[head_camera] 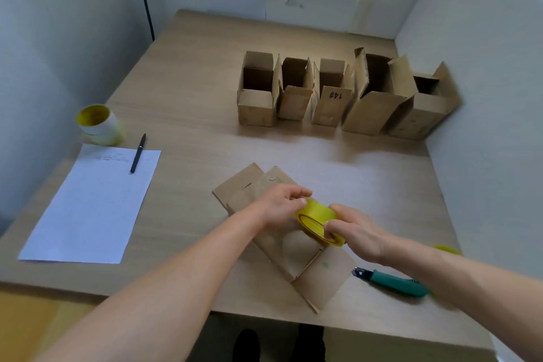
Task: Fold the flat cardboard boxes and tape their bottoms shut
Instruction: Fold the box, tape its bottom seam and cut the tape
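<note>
Currently the cardboard box (282, 244) in hand lies on its side on the near middle of the worktop (191, 97), under both hands. Its long axis runs diagonally, from far left to near right. Loose flaps splay at the far-left end, and another flap lies flat at the near-right end, which points towards the worktop's near edge.

The right hand (352, 229) grips the yellow tape roll (318, 220) just above the box, fingers curled round its near rim. The left hand (282, 206) pinches at the roll's far rim with thumb and curled fingers, probably feeling for the tape's free end. Whether any tape is already pulled free I cannot tell.

The box looks light and fairly stiff along its panels but weak at the creases, so it would likely slide or skew if pushed. Holding it by pressing flat on a panel near the end being taped seems safest. The tape is thin and sticky, and apt to cling to itself.

Well beyond, five finished boxes (338, 94) stand open-topped in a row at the far right. A green cutter (396, 282) lies near right.
</note>
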A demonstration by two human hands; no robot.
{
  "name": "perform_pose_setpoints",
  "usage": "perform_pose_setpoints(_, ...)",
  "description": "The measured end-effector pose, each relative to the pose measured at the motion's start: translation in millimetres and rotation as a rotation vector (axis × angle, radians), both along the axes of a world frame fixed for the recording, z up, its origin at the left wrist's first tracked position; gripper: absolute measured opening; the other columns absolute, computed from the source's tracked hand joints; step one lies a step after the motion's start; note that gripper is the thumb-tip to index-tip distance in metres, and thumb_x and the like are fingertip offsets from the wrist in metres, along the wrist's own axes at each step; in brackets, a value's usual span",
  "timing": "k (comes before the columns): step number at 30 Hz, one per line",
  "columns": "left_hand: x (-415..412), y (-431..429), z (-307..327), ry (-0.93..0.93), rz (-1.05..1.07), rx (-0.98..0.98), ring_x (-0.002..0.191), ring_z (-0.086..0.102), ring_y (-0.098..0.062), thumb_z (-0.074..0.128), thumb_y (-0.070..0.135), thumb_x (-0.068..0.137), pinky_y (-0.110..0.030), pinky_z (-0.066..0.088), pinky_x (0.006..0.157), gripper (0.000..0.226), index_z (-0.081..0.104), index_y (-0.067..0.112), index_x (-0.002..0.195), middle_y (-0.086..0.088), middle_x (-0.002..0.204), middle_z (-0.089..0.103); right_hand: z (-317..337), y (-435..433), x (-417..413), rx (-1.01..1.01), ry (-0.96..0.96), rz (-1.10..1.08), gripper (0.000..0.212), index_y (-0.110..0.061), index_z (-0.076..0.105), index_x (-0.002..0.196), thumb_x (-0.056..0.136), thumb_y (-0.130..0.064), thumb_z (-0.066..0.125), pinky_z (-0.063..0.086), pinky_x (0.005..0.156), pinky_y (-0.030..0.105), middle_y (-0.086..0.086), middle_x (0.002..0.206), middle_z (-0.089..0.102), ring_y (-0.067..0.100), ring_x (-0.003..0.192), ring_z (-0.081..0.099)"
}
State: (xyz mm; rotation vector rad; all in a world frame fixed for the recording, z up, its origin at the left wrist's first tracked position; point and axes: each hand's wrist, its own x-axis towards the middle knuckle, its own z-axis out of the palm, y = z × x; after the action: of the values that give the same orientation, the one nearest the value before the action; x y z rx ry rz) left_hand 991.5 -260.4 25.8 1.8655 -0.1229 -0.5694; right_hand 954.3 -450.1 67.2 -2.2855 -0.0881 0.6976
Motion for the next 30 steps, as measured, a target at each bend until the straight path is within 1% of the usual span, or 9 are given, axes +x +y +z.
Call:
perform_pose_setpoints(2,0.6,-1.1,-4.3,0.017,0.025,-0.049,0.105,0.055,-0.014,0.049,-0.004,0.097,-0.008,0.043,0.083,0.034,0.058,-0.001,0.13,-0.017,0.128,0.062,-0.2,0.4,2.1,0.006,0.005,0.006,0.023,-0.018,0.056,0.074,0.067,-0.04,0.05,0.043,0.071,0.039,-0.001,0.074,0.055,0.014,0.072,0.05)
perform_pose_setpoints(5,-2.0,-2.7,-7.6,0.019,0.027,-0.091,0.094,0.058,-0.012,0.052,-0.006,0.094,-0.012,0.045,0.082,0.031,0.065,0.001,0.121,-0.01,0.107,0.066,0.4,-0.3,4.5,-0.002,0.0,0.028,0.024,-0.019,0.055,0.075,0.069,-0.041,0.049,0.044,0.074,0.041,-0.001,0.076,0.056,0.015,0.075,0.052)
perform_pose_setpoints(8,1.3,-1.0,-9.7,-0.002,0.045,-0.108,0.079,0.06,-0.004,0.055,-0.006,0.092,-0.018,0.047,0.08,0.025,0.071,0.005,0.109,-0.002,0.09,0.069,0.8,-1.1,6.8,-0.007,0.001,0.035,0.024,-0.018,0.056,0.075,0.07,-0.041,0.05,0.045,0.076,0.044,-0.001,0.076,0.056,0.017,0.076,0.053)
perform_pose_setpoints(14,5.6,0.0,-4.7,0.01,0.108,-0.141,0.06,0.056,0.005,0.066,-0.002,0.088,-0.013,0.044,0.064,0.01,0.073,-0.001,0.095,0.004,0.069,0.065,4.3,-1.2,7.2,-0.012,0.023,0.057,0.021,-0.021,0.054,0.075,0.069,-0.04,0.051,0.044,0.074,0.044,-0.002,0.075,0.055,0.017,0.076,0.052)
perform_pose_setpoints(17,5.5,-0.9,-2.6,-0.001,0.123,-0.16,0.059,0.055,0.005,0.068,-0.003,0.087,-0.012,0.044,0.063,0.009,0.073,0.005,0.086,0.003,0.069,0.065,4.7,-1.1,7.5,-0.015,0.031,0.06,0.022,-0.02,0.053,0.076,0.069,-0.042,0.052,0.044,0.072,0.043,-0.002,0.076,0.055,0.016,0.075,0.051)
perform_pose_setpoints(20,2.6,-1.4,-4.1,-0.036,0.142,-0.175,0.063,0.056,0.002,0.067,-0.005,0.087,-0.014,0.045,0.065,0.026,0.07,0.018,0.075,0.003,0.071,0.065,5.9,1.0,7.2,-0.006,0.044,0.056,0.024,-0.02,0.055,0.077,0.07,-0.043,0.051,0.044,0.074,0.041,-0.001,0.077,0.057,0.017,0.077,0.053)
perform_pose_setpoints(24,-0.5,-3.3,-6.0,-0.053,0.215,-0.201,0.061,0.055,0.002,0.061,-0.01,0.088,-0.016,0.045,0.064,0.032,0.066,0.017,0.072,0.001,0.071,0.064,7.5,7.1,6.8,0.017,0.054,0.046,0.028,-0.02,0.058,0.079,0.074,-0.047,0.051,0.045,0.077,0.038,-0.003,0.078,0.062,0.016,0.078,0.057)
perform_pose_setpoints(27,-0.4,-1.3,-4.0,-0.079,0.29,-0.204,0.063,0.056,0.001,0.057,-0.009,0.091,-0.018,0.045,0.066,0.03,0.064,0.015,0.074,0.001,0.073,0.064,8.4,15.2,7.4,0.0,-0.007,0.019,0.027,-0.02,0.059,0.077,0.091,-0.044,0.056,0.042,0.071,0.031,-0.008,0.072,0.061,0.01,0.072,0.055)
perform_pose_setpoints(30,3.6,2.3,-5.9,-0.107,0.354,-0.158,0.077,0.06,-0.012,0.054,0.001,0.094,-0.031,0.049,0.078,0.028,0.062,0.019,0.074,-0.004,0.082,0.067,8.7,25.4,10.4,-0.054,-0.104,-0.035,0.03,-0.018,0.057,0.081,0.096,-0.045,0.055,0.047,0.07,0.034,-0.005,0.071,0.066,0.012,0.069,0.059)
